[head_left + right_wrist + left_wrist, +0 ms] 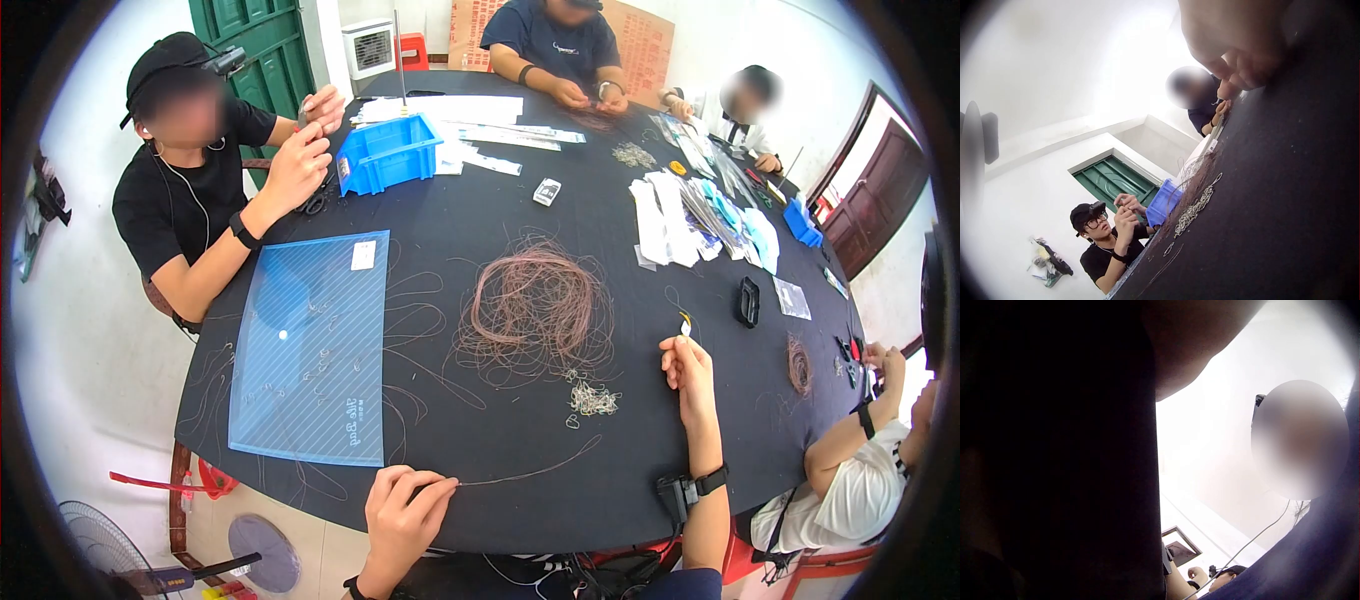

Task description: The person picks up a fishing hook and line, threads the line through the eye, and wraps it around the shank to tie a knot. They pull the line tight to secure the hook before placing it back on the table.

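At the table's near edge, my left hand (405, 515) pinches the end of a thin brown line (530, 477) between thumb and fingertips. The line trails right across the black cloth. My right hand (690, 370) is raised further right, its fingertips pinching a small white piece with a yellow tip (686, 325). Between the hands lies a pile of small silvery metal pieces (594, 399), below a large tangled coil of brown line (540, 305). The right wrist view shows my right hand (1241, 53) blurred near the tabletop. In the left wrist view, dark fabric fills much of the picture.
Left of the coil lies a blue file bag (310, 350) with loose lines around it. A blue bin (388, 155), white strips (490, 110), packets (705, 215) and a black tray (747, 302) stand further out. Several people sit around the table (620, 510).
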Tool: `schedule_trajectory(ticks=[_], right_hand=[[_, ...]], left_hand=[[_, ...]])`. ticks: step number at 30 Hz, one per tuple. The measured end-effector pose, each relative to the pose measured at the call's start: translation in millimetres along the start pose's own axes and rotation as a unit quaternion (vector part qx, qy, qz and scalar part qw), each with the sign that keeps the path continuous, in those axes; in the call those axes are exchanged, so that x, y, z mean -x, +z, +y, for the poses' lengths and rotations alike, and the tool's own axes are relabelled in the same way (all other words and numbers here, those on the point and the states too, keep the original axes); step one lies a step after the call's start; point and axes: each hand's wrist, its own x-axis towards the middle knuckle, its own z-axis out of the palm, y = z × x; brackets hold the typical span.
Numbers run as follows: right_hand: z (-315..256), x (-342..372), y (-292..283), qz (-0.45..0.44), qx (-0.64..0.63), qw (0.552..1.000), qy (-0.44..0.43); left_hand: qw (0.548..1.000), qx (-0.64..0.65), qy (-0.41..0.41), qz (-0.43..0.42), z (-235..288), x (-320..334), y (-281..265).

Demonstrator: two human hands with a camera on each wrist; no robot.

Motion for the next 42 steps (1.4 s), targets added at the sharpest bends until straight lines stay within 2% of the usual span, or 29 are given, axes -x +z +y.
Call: schedule_trajectory(ticks=[10,13,16,18,20,22,24,25,30,33,36,42], right_hand=[[-1,0,1,0.002,0.0,1.0,-0.002],[-7,6,7,0.006,0.07,0.997,-0.033],[-43,29,35,-0.097,0.112,0.986,-0.073],[-66,50,65,-0.268,0.103,0.953,-0.1],[-79,68,90,-0.475,0.072,0.874,-0.072],[-83,90,112,-0.549,0.031,0.835,-0.022],[-81,99,124,-0.588,0.015,0.808,0.04],[-80,107,126,-0.547,-0.033,0.831,0.094],[-73,105,118,-0.46,-0.027,0.887,0.022],[-73,103,117,-0.426,-0.026,0.904,-0.025],[-71,101,117,-0.414,-0.003,0.91,-0.025],[-57,99,117,-0.351,-0.037,0.935,0.018]], left_hand=[[1.0,0.002,-0.002,0.0,0,0,0],[1.0,0.011,0.007,0.01,2,-1,-2],[0.999,0.034,0.007,0.007,10,-10,-12],[0.999,0.043,0.019,-0.006,20,-21,-23],[0.997,0.043,0.053,-0.021,31,-35,-32],[0.995,0.034,0.092,-0.025,38,-47,-37],[0.992,0.03,0.12,-0.032,41,-58,-40],[0.991,0.031,0.127,-0.037,42,-63,-42],[0.989,0.017,0.142,-0.04,47,-79,-44],[0.986,0.012,0.159,-0.041,49,-89,-43],[0.982,0.019,0.184,-0.043,50,-99,-38],[0.968,0.096,0.225,-0.06,31,-112,-6]])
